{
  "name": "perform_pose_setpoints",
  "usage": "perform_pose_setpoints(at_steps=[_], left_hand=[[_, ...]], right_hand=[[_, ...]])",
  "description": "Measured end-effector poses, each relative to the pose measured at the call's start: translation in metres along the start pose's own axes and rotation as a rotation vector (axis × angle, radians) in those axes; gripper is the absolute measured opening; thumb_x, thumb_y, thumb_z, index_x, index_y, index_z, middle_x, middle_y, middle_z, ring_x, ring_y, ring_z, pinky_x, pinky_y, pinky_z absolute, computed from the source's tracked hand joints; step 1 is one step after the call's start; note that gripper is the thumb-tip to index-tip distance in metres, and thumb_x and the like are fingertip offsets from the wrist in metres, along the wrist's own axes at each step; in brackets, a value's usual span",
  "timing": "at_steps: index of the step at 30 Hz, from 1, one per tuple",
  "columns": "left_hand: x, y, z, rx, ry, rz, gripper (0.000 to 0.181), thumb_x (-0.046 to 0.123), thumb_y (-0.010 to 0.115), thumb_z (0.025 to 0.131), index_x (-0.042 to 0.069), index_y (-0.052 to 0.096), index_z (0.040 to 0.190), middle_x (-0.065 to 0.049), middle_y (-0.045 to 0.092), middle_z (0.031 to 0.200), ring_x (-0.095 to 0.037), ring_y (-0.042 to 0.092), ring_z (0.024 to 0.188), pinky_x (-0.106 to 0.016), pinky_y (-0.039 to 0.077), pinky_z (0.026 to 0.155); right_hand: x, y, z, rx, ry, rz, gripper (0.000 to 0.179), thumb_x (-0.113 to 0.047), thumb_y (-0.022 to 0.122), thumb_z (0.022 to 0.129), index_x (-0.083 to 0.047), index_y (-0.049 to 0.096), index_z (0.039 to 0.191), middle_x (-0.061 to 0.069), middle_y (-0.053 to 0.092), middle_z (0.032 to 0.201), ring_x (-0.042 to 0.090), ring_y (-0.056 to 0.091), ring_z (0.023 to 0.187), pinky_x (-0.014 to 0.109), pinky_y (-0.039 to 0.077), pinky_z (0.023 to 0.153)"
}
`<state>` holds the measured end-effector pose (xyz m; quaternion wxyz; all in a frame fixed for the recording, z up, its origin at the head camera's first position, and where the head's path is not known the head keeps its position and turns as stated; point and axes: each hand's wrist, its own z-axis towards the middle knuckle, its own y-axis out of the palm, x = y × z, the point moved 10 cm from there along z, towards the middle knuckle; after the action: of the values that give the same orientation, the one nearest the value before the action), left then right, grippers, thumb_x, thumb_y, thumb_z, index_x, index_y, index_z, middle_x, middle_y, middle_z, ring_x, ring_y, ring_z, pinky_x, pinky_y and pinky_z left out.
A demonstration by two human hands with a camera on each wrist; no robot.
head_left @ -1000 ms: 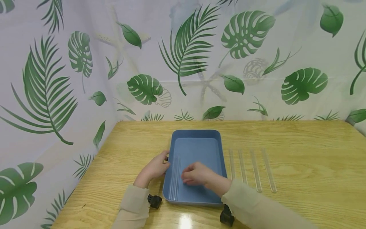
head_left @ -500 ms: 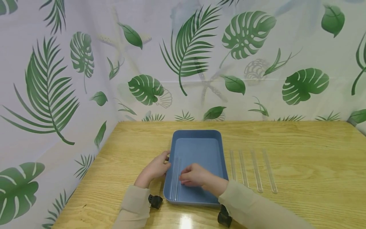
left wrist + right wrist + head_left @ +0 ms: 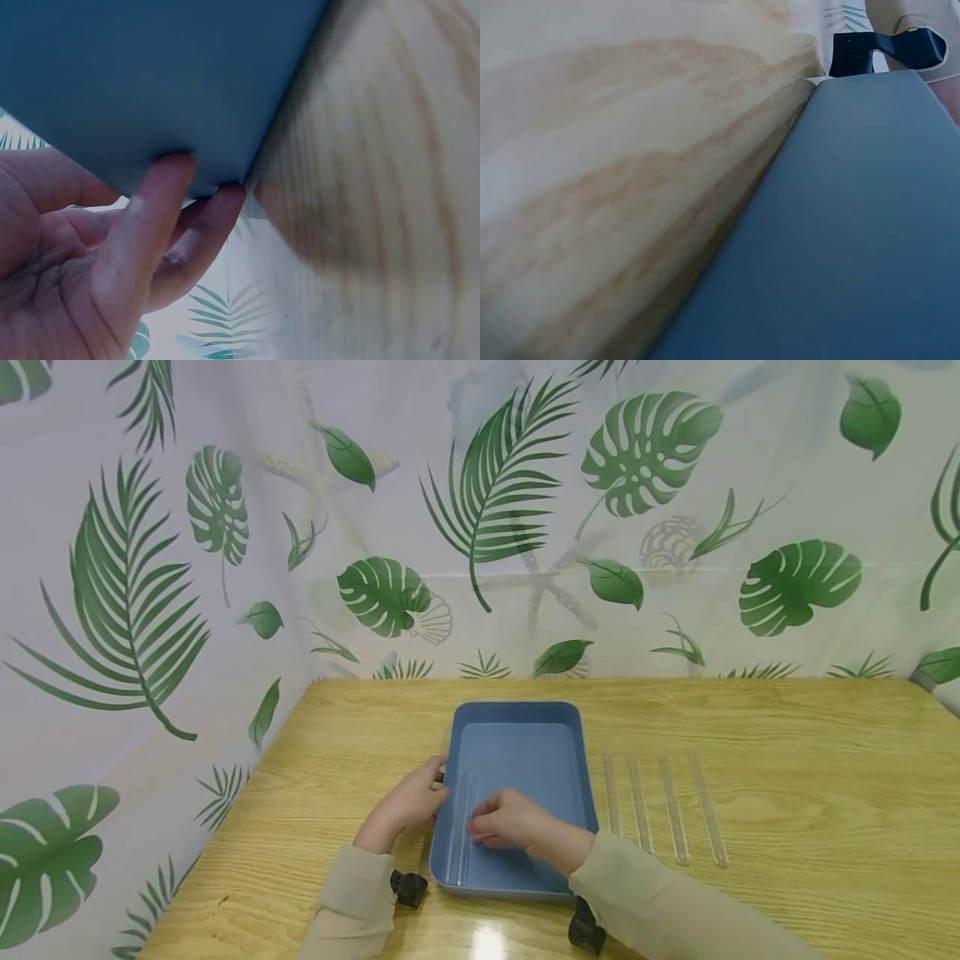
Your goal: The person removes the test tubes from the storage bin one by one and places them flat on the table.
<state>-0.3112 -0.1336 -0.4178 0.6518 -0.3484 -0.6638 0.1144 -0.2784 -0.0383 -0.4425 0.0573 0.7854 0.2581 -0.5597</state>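
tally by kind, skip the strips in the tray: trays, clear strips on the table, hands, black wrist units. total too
Blue tray: 1
Clear strips on the table: 4
Left hand and right hand: 2
Black wrist units: 2
Total: 9

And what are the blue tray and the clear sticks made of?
The blue tray looks like plastic, fairly matte: even colour, rounded corners. The clear sticks look glossy, plastic or maybe glass: the table shows through, their edges glint.
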Motion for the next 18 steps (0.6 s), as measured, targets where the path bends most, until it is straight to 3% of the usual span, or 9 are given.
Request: perform_pose_setpoints(at_steps=[18], left_hand=[[-0.0014, -0.0005, 0.0012, 0.007, -0.008, 0.007, 0.047, 0.002, 0.039, 0.089, -0.003, 0.029, 0.134, -0.026, 0.047, 0.117, -0.028, 0.055, 0.088, -0.034, 0.049, 0.059]], right_hand=[[-0.0016, 0.0034, 0.0025, 0.032, -0.041, 0.012, 0.027, -0.001, 0.059, 0.08, 0.014, 0.054, 0.102, 0.013, 0.058, 0.09, 0.021, 0.059, 0.082, 0.033, 0.049, 0.071]])
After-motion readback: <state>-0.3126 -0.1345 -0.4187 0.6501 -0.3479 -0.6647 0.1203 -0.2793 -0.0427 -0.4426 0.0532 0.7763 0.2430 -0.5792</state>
